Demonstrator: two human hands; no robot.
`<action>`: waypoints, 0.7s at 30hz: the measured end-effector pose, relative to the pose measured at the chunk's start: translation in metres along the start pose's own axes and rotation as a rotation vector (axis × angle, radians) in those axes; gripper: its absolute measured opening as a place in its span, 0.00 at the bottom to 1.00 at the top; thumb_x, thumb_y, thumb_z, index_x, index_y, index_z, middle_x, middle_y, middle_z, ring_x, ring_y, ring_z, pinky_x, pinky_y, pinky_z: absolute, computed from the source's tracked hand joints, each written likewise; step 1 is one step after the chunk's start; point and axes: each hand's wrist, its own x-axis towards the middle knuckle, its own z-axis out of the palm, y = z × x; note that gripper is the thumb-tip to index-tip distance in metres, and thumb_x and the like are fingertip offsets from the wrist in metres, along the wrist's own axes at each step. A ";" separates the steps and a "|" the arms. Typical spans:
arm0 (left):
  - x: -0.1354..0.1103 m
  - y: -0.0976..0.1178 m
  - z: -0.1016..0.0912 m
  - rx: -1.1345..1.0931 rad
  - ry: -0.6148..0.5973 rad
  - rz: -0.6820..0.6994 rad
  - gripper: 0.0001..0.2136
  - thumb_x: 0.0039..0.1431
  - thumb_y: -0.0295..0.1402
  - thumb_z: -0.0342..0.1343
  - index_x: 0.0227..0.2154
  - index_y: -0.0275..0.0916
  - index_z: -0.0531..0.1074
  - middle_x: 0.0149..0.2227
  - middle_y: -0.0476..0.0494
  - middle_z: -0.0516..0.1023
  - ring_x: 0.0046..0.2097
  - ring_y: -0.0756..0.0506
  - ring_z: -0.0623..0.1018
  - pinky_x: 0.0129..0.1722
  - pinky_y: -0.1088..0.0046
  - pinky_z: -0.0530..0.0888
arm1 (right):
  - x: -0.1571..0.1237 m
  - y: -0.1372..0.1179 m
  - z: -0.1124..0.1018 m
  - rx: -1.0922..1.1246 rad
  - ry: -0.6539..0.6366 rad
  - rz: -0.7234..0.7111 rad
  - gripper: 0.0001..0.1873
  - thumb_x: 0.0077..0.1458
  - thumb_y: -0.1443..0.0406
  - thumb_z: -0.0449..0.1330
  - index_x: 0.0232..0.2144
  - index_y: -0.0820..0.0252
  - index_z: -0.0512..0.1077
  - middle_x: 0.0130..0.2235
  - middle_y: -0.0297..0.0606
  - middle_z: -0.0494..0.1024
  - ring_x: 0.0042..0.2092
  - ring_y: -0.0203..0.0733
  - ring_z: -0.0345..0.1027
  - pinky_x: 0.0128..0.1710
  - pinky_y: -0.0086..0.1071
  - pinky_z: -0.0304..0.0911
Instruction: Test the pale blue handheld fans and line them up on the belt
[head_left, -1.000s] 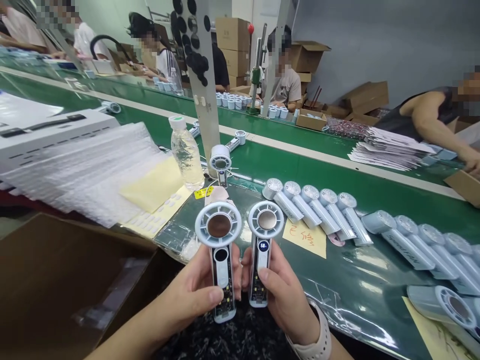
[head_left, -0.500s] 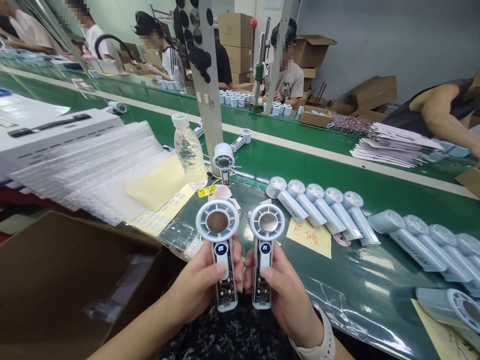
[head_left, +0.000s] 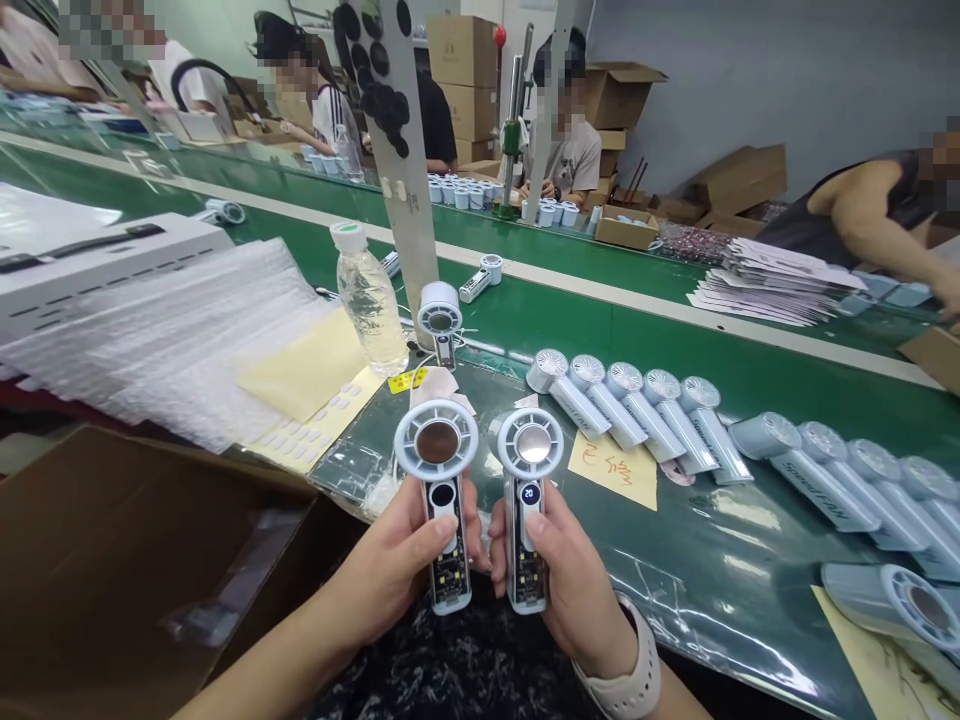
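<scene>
My left hand (head_left: pixel 409 545) is closed around a light blue handheld fan (head_left: pixel 437 442), thumb on its white button. That fan's round display is dark. In my right hand (head_left: pixel 574 570) is a second handheld fan (head_left: pixel 532 444), the thumb at its button and the display reading 20. Both fans stand upright side by side, with round heads on top and circuit parts showing through the handles. Beyond them, another fan (head_left: pixel 440 308) stands by the metal post with a white cable near it. To the right, a row of fans (head_left: pixel 637 410) lies on the green table.
A water bottle (head_left: pixel 369 305) stands left of the post. Bubble-wrap bags (head_left: pixel 187 340) and a yellow sticker sheet (head_left: pixel 300 450) lie at left, above an open cardboard box (head_left: pixel 135 560). A yellow note (head_left: pixel 611 470) lies right of centre. Several people work across the belt (head_left: pixel 600 310).
The display on the fan in my left hand went from 20 to dark. The right fan's display still reads 20. The view has shifted slightly; both hands keep their holds.
</scene>
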 end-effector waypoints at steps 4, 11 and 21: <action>0.000 0.000 0.001 -0.042 -0.008 -0.009 0.13 0.60 0.42 0.62 0.39 0.40 0.69 0.30 0.47 0.75 0.33 0.45 0.75 0.35 0.67 0.76 | 0.000 0.001 0.003 0.073 -0.006 0.025 0.18 0.60 0.50 0.62 0.40 0.58 0.70 0.35 0.34 0.72 0.31 0.34 0.69 0.27 0.25 0.69; 0.001 0.007 0.004 0.034 -0.018 0.001 0.07 0.60 0.39 0.62 0.36 0.42 0.73 0.28 0.47 0.76 0.31 0.46 0.76 0.35 0.69 0.74 | 0.000 0.005 -0.001 0.004 0.009 -0.008 0.17 0.61 0.51 0.62 0.40 0.58 0.68 0.34 0.34 0.73 0.25 0.31 0.67 0.21 0.23 0.65; 0.004 0.002 -0.004 0.188 0.116 -0.023 0.23 0.51 0.47 0.68 0.42 0.42 0.67 0.30 0.46 0.80 0.26 0.44 0.78 0.26 0.70 0.75 | 0.001 0.000 -0.005 0.022 -0.102 -0.015 0.17 0.60 0.51 0.63 0.42 0.57 0.69 0.32 0.33 0.74 0.28 0.33 0.68 0.29 0.27 0.67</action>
